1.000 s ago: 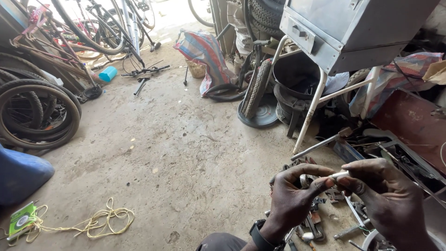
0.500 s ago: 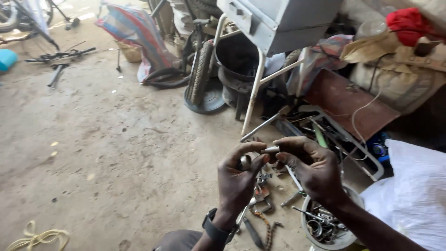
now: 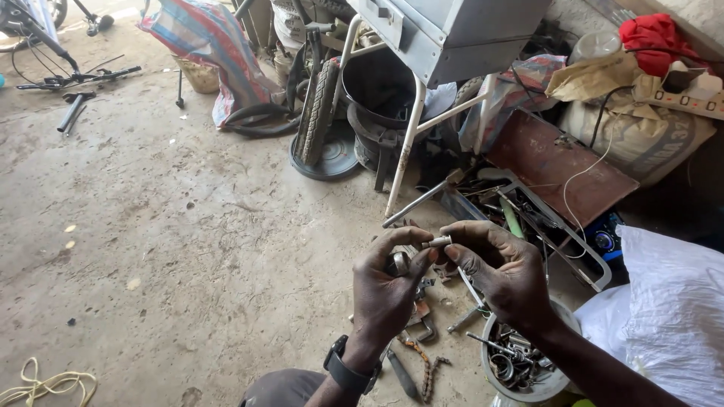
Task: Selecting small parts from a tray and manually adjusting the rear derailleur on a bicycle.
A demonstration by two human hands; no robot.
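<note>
My left hand [image 3: 386, 290] is raised in front of me, fingers curled around a small round metal part [image 3: 398, 264]. My right hand [image 3: 504, 267] is close beside it and pinches a short silver metal piece [image 3: 437, 242] between thumb and forefinger, its end touching my left fingertips. A black watch [image 3: 345, 366] sits on my left wrist. Below the hands, loose tools and a short chain [image 3: 427, 369] lie on the concrete floor.
A white bowl [image 3: 492, 371] of metal parts sits under my right wrist. A tool tray [image 3: 599, 282] and rusty panel [image 3: 554, 162] lie to the right, a grey metal box [image 3: 452, 30] on a white frame behind. A tyre [image 3: 318, 113], dark tubs, striped bag [image 3: 207, 38], white sack [image 3: 671, 316].
The view has swung right and slightly down, bringing the rusty panel and sacks into sight. My hands stay together on the small metal parts, now nearer the middle.
</note>
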